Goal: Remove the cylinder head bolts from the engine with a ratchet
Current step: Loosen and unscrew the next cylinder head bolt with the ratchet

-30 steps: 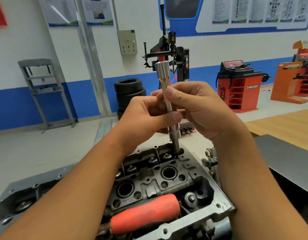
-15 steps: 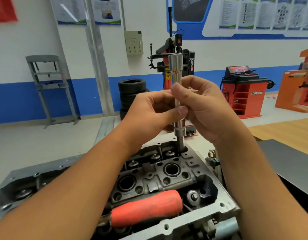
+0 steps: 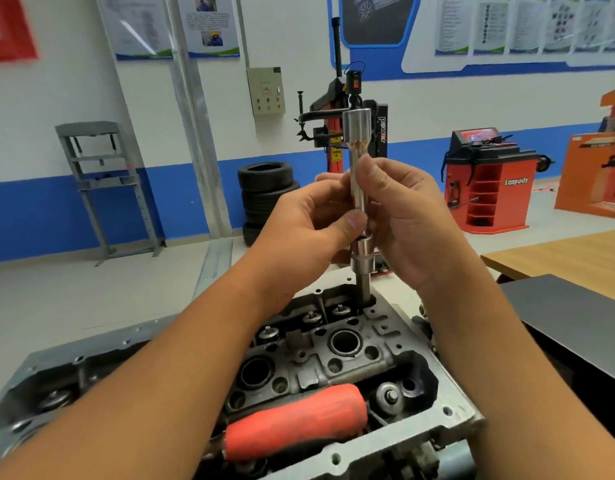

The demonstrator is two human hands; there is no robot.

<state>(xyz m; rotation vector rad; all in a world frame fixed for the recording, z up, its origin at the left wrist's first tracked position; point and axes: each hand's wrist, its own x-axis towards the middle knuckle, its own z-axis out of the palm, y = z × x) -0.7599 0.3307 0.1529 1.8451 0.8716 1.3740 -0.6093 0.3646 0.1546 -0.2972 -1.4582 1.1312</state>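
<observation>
Both hands, left (image 3: 309, 216) and right (image 3: 399, 216), pinch the upright extension (image 3: 358, 188), its socket below them in the head's (image 3: 385, 341) far bolt hole. Spin it straight, unwinding the bolt without tilting.

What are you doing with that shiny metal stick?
A person is working on an engine's cylinder head. Both hands, the left hand and the right hand, pinch a long shiny socket extension that stands upright, its lower end down in a bolt hole at the far corner. A red-handled tool lies on the head near the person, and nobody is touching it.
</observation>
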